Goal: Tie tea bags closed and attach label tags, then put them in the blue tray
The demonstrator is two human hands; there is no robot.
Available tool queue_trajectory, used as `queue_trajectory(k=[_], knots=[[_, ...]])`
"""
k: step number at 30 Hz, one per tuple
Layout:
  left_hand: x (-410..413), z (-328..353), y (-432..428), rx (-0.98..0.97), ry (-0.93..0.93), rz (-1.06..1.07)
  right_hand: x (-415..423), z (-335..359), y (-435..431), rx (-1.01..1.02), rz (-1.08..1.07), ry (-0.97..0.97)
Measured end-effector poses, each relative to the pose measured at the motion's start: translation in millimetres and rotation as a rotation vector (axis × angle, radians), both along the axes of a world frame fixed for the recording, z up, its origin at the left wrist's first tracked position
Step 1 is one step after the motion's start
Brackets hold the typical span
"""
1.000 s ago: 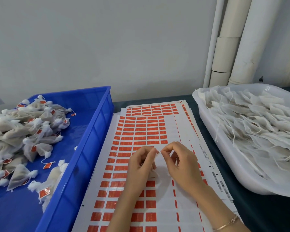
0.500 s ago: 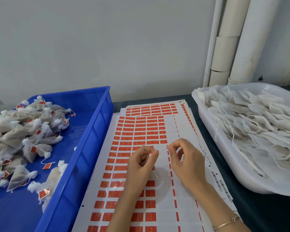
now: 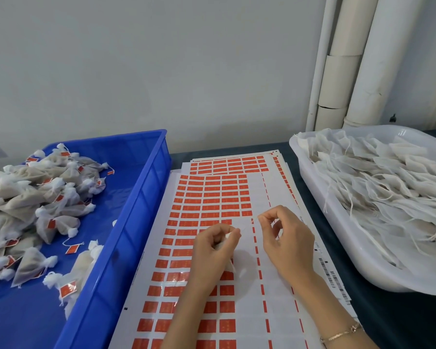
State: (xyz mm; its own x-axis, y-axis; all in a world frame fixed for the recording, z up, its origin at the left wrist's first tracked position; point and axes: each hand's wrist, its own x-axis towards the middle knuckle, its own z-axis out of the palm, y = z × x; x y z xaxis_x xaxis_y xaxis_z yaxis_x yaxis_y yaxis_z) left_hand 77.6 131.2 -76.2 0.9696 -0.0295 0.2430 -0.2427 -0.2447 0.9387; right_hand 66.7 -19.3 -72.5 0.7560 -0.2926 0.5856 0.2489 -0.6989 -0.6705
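My left hand [image 3: 215, 250] grips a small white tea bag [image 3: 228, 258], mostly hidden inside its curled fingers, over the sheet of red label stickers [image 3: 207, 197]. My right hand [image 3: 285, 238] is a short way to the right and pinches the bag's thin white string between thumb and forefinger; the string is drawn taut between the two hands. The blue tray [image 3: 136, 222] on the left holds a pile of tied tea bags [image 3: 35, 202] with red tags.
A white tub [image 3: 337, 235] on the right is full of flat untied tea bags [image 3: 388, 187] with loose strings. Stacked sticker sheets lie on the dark table [image 3: 400, 318]. White pipes [image 3: 350, 59] run up the wall at the back right.
My hands were close together, fingertips nearly touching. They have since drawn apart, the right hand moving right and up, pulling the string out taut from the bag.
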Motion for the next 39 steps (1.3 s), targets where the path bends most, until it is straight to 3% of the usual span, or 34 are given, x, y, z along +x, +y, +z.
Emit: queue_trajectory(k=[11, 16, 22, 26, 29, 32, 39], knots=[[2.8, 0.9, 1.7, -0.071, 0.095, 0.164, 10.8, -2.6, -10.6, 0.303, 0.163, 0.230], [1.9, 3.5, 2.9, -0.111, 0.126, 0.153, 27.6, -8.2, -22.5, 0.111, -0.061, 0.455], [3.6, 2.2, 2.6, -0.084, 0.127, 0.137, 47.5, -6.8, -22.6, -0.079, -0.115, 0.632], [4.2, 1.9, 2.3, -0.068, 0.119, 0.129, 54.6, -6.3, -17.3, 0.059, -0.121, 0.522], [4.7, 1.3, 2.2, -0.078, 0.123, 0.123, 58.0, -5.7, -24.0, 0.366, -0.068, 0.402], [4.6, -0.2, 1.0, -0.082, 0.115, 0.128, 60.4, 0.3, -33.6, 0.622, -0.050, 0.468], [2.9, -0.2, -2.9, -0.099, 0.102, 0.171, 55.9, 5.9, -38.8, 0.624, 0.029, 0.598]])
